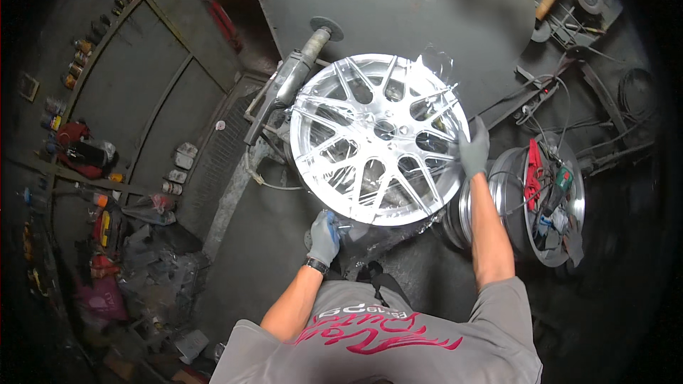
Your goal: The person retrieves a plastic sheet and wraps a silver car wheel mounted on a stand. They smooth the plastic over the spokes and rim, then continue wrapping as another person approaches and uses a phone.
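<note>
Head camera view: a silver wheel (388, 146) is lying in front of the person, spoked face up, with clear plastic film (442, 67) spreading over its face and sticking out past the edge. What is bearing its weight underneath is staying hidden. The gloved left hand (324, 236) is sitting at the wheel's near edge, fingers bunching beside loose film; whether they are pinching it, I cannot tell. The gloved right hand (474, 148) is resting against the right edge, its fingers lying along the rim; how tightly they are closing, I cannot tell either.

A machine (290, 80) with a round disc (327, 29) is standing just beside the wheel's upper left, so a careless turn could be knocking the rim or snagging the film there. Pulling too hard could be tearing the film, and uneven pressure from the two hands could be tipping the wheel.
</note>
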Available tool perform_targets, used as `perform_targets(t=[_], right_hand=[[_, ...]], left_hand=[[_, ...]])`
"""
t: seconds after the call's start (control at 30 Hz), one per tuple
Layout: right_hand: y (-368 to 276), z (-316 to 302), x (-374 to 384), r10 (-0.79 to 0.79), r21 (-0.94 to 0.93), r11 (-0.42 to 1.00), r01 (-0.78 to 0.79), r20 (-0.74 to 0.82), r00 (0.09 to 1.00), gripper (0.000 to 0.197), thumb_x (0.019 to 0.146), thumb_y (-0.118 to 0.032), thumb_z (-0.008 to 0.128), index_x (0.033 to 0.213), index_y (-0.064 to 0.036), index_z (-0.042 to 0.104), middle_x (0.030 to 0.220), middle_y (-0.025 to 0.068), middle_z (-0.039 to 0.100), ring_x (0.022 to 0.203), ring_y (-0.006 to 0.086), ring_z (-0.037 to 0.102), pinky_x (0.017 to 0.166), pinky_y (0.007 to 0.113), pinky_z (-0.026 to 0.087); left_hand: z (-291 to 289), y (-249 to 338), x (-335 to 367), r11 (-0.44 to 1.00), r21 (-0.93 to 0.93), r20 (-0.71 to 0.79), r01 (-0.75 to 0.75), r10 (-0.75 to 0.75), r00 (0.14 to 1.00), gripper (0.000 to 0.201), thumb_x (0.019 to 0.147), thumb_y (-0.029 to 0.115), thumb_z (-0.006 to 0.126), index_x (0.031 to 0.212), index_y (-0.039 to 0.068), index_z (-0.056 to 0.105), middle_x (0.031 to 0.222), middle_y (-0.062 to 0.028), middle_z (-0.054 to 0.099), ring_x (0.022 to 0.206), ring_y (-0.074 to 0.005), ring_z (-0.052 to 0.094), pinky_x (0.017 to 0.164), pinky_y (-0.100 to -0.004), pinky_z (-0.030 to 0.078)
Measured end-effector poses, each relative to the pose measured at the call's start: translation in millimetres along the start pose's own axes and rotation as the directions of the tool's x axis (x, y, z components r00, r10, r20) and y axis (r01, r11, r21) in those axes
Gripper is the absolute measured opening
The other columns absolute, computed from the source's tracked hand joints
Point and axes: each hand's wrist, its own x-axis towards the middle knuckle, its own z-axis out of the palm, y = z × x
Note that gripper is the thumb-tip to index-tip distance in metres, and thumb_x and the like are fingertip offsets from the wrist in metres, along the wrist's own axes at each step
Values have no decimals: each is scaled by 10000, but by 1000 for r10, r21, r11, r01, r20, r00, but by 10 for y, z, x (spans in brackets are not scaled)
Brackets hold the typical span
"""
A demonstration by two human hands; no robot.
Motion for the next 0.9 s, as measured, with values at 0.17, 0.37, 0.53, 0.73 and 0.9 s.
perform_targets(t=[0.17,0.37,0.53,0.73,0.9], right_hand=[[-1038,469,620,-288,-471,751,464,399,871,738,814,-132,646,1484,-305,389,1539,123,341,1399,348,347,1094,565,324],[-1219,1024,972,-180,-624,521,583,587,789,442,837,-226,646,1276,-265,611,1507,87,381,1403,342,334,1087,664,266],[-1236,932,950,-323,-554,534,639,565,760,221,811,-183,642,1025,-167,694,1200,40,645,1244,308,512,992,605,353],[-1745,773,794,-535,-291,696,656,398,745,215,818,-192,660,1028,-145,659,1022,63,688,1032,280,604,938,459,391],[-2004,826,724,-582,-267,704,658,314,751,201,818,-165,650,1018,-138,646,1013,59,686,1044,278,603,930,449,398]], left_hand=[[242,202,-197,999,17,-63,31,-30,998,160,992,214,496,917,107,589,777,-6,558,660,-135,563,633,-358,556],[227,317,-344,994,111,-38,16,-12,999,191,1010,250,539,1039,65,578,889,-75,657,730,-153,631,668,-321,551],[62,280,-285,993,82,-7,84,-84,996,213,1021,273,524,1060,73,584,923,-67,667,803,-153,647,707,-299,523],[-26,178,-170,997,26,-38,69,-68,997,224,1025,289,501,1042,81,582,897,-65,656,795,-178,652,689,-328,536],[-83,160,-75,987,-36,-217,155,-159,963,234,1019,303,497,991,85,576,852,-64,638,741,-190,646,642,-348,538]])
